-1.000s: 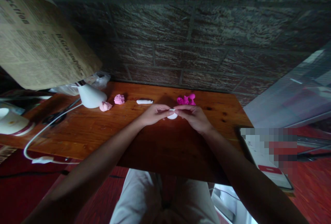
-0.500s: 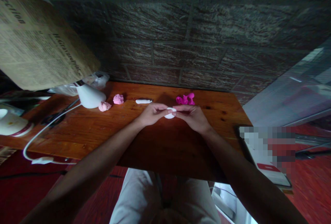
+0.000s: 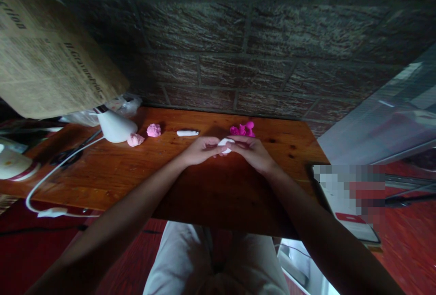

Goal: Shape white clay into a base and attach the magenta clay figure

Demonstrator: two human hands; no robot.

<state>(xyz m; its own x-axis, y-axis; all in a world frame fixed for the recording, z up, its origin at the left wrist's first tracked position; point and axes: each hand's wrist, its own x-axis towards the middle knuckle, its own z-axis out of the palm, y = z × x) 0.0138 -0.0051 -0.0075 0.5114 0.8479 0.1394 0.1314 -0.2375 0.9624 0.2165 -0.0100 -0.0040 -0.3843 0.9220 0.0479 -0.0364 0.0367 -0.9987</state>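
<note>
Between my fingertips is a small white lump of what looks like modelling clay (image 3: pixel 225 144), held over the middle of the table. My left hand (image 3: pixel 201 150) pinches it from the left, and my right hand (image 3: pixel 250 152) grips it from the right, the thumb lying across its front. Just behind my right hand lie bright magenta pieces (image 3: pixel 242 129) with rounded ends. A white roll of the same-looking material (image 3: pixel 187 133) rests beyond my left hand. Farther left sit two crumpled pink lumps, one brighter (image 3: pixel 154 130) and one paler (image 3: pixel 135 139).
A lamp with a white base (image 3: pixel 117 126) and newsprint shade (image 3: pixel 61 54) stands at the left, its white cord (image 3: pixel 41 181) hanging over the front edge. Nearby are dark scissors (image 3: pixel 66 156) and a white roll (image 3: pixel 15 165). A brick wall (image 3: pixel 221 36) backs the wooden table (image 3: pixel 129 179).
The white lump has turned from a flat round face to a tilted, narrower shape as my fingers shifted around it. The view has swung slightly right.
</note>
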